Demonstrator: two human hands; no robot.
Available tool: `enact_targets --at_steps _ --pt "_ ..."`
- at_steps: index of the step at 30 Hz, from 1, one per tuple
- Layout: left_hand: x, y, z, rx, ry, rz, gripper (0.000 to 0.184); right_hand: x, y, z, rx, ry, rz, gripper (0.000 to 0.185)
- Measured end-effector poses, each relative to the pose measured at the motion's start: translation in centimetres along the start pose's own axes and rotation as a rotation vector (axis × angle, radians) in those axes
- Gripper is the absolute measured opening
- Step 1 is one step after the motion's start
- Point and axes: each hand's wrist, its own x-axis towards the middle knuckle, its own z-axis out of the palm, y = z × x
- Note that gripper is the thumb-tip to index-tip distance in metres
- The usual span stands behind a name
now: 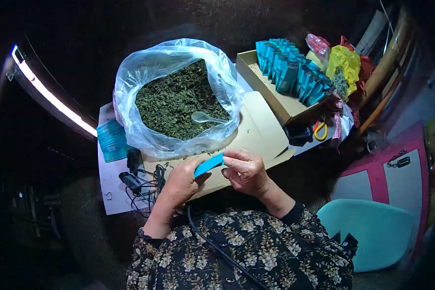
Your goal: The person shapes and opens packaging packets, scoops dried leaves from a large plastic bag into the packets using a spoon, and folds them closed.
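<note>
A small blue packet [209, 165] is held between my two hands over the front edge of the cardboard. My left hand [182, 180] grips its left end with the fingers closed. The fingertips of my right hand [245, 170] pinch its right end. Just beyond my hands, a large clear plastic bag [125, 87] stands open, full of dark green dried leaves [171, 101]. A clear plastic spoon [208, 118] lies on the leaves.
An open cardboard box [261, 87] holds several blue packets [287, 72]. Yellow-handled pliers [320, 130] lie beside it. Flat blue packets [113, 140] and black cables [150, 186] are at the left. A turquoise basin [372, 232] sits lower right.
</note>
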Motion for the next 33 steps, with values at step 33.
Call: enact_targets --at_steps 33 --pt "0.0 0.7 -0.5 0.015 -0.131 -0.055 0.043 0.8 0.7 -2.2 0.198 -0.547 0.244 0.040"
